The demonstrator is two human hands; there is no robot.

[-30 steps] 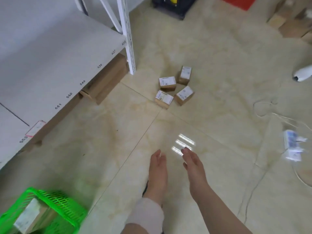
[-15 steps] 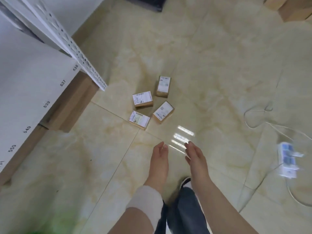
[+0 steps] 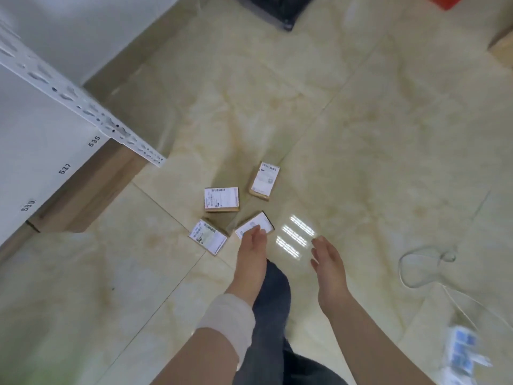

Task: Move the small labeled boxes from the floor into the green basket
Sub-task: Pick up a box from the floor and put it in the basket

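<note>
Several small brown boxes with white labels lie on the tiled floor: one at the far right (image 3: 264, 180), one in the middle (image 3: 221, 199), one at the near left (image 3: 207, 236) and one at the near right (image 3: 258, 224). My left hand (image 3: 251, 257) stretches forward with straight fingers, and its fingertips overlap the near-right box. My right hand (image 3: 327, 259) hovers open to the right of the boxes and holds nothing. The green basket is out of view, apart from a faint green blur at the bottom left corner.
A white shelf unit (image 3: 41, 151) with number tags and a slanted perforated post (image 3: 83, 104) stands at the left, with a brown carton (image 3: 91, 187) under it. A white cable (image 3: 424, 268) and a power strip (image 3: 460, 348) lie at the right. My dark trouser leg (image 3: 274, 307) is below my hands.
The view has come closer to the boxes. Both hands have moved forward; the left one has reached the near-right box. The green basket has left the frame.
</note>
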